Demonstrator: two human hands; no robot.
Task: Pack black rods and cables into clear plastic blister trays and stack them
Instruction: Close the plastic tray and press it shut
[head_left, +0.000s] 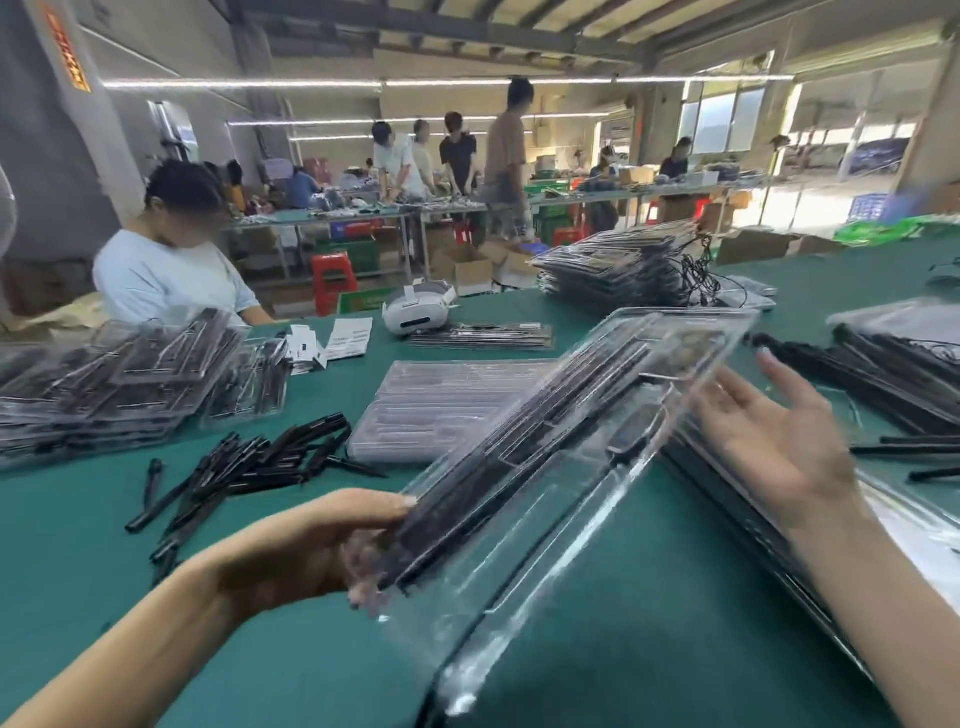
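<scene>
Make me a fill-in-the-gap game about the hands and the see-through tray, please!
1. The clear tray is gripped by the ____ hand.
2. The right hand is ____, with its fingers straight.
3. The loose black rods lie on a ____ table.
4. The white headset sits on the ____.

Missing words: left; open; green; table
</scene>
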